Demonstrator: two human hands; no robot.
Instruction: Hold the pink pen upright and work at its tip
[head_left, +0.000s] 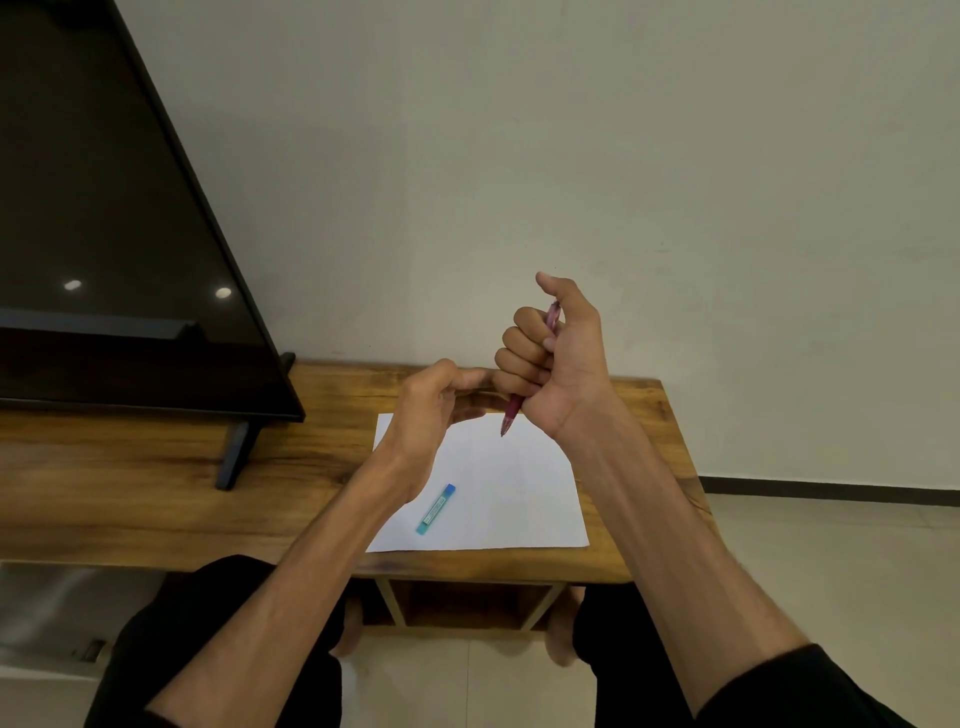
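fingers: right hand (550, 358) has its fingers curled tight round the pen (551, 318), thumb raised; left hand (434, 410) is loosely curled, and whether it pinches anything cannot be told
pen axis: near upright, tip (505, 428) down over the paper (493, 493)
nearer hand: left fingertips sit just beside the tip end, to its left
case (435, 509): lies on the paper, well below both hands
table (156, 467): under the paper

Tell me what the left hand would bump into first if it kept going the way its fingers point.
Most likely the right hand, whose grip is round the red mechanical pencil: the left hand has its fingers aimed rightward at it, nearly touching, though depth is unclear.
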